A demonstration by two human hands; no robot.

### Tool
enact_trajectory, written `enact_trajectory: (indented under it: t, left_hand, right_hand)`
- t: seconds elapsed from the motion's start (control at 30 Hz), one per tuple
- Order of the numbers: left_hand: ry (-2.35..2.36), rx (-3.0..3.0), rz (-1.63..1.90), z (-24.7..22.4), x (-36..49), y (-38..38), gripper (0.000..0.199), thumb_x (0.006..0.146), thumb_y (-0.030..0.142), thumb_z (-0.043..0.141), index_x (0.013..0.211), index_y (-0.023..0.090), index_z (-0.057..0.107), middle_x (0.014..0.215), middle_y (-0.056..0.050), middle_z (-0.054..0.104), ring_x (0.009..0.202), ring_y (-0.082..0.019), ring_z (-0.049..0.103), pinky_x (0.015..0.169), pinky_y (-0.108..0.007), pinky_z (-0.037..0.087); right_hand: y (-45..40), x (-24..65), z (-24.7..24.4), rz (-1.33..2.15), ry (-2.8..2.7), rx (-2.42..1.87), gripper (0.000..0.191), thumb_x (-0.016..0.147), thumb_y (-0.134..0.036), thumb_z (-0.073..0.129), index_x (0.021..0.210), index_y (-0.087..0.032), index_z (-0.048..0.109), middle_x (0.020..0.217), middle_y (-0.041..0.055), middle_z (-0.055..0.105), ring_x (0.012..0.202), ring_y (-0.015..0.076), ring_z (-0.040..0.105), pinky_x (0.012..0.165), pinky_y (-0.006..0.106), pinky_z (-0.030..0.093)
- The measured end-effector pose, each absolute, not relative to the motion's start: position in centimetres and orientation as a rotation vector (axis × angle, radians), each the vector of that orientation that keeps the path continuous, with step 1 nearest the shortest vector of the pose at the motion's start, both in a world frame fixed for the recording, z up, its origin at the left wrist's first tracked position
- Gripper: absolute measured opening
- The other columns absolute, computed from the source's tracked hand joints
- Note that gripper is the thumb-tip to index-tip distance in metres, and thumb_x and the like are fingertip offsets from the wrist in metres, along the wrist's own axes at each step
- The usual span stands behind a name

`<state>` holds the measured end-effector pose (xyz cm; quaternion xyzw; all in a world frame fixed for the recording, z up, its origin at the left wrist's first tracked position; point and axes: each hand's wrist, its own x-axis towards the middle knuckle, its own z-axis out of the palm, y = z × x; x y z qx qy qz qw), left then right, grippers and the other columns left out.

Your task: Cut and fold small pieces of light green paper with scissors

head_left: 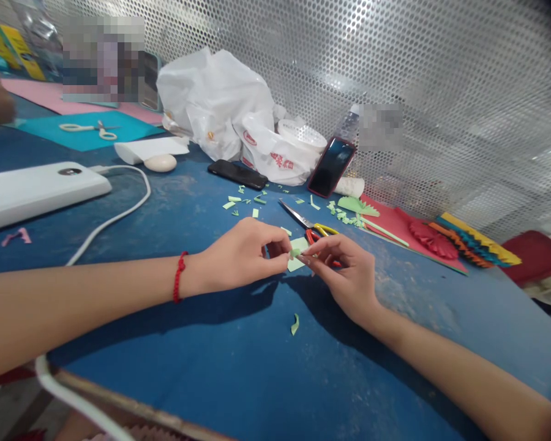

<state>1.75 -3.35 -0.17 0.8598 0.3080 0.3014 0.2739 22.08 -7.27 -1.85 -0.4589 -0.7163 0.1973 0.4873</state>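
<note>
- Left hand [239, 254], right hand [349, 272]: fingers pinching small green paper piece [295, 252].
- Piece sits between both hands' fingertips, above pale green square [294, 265] on desk [239, 367].
- Scissors [305, 222]: just beyond right fingers.

At the centre of the frame, the small green piece [295, 252] between the fingers [278, 265] looks like matt paper, and the scissors [311, 233] just above have shiny metal blades and smooth plastic handles. The blue worktop [239, 373] is scuffed and dull, while the wall [441, 67] at upper right is glossy perforated metal. At upper centre the bag [211, 92] is thin, crinkled, slightly shiny plastic.
</note>
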Motion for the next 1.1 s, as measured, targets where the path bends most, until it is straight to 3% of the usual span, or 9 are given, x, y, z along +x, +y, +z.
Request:
enact_trajectory:
  t: [0.5,1.1]
  left_hand:
    - [0.794,2.386,0.800,-0.29,1.83,-3.50,0.014,0.081,0.020,0.060,0.075,0.014,0.070,0.064,0.000,0.067,0.058,-0.009,0.059,0.057,-0.018,0.041]
    - [0.809,2.324,0.797,-0.35,1.85,-3.60,0.015,0.081,0.021,0.062,0.074,0.012,0.071,0.061,0.001,0.066,0.056,-0.008,0.058,0.054,-0.016,0.041]
  right_hand:
    - [-7.49,22.03,-1.90,0.435,-1.809,-1.074,0.009,0.081,-0.018,0.072,0.086,-0.020,0.065,0.081,-0.0007,0.069,0.057,0.0082,0.057,0.049,0.021,0.044]
    - [-7.54,22.26,-2.13,0.380,-1.848,-1.013,0.014,0.079,-0.015,0.073,0.088,-0.021,0.064,0.080,-0.0021,0.068,0.058,0.0079,0.058,0.050,0.021,0.044]
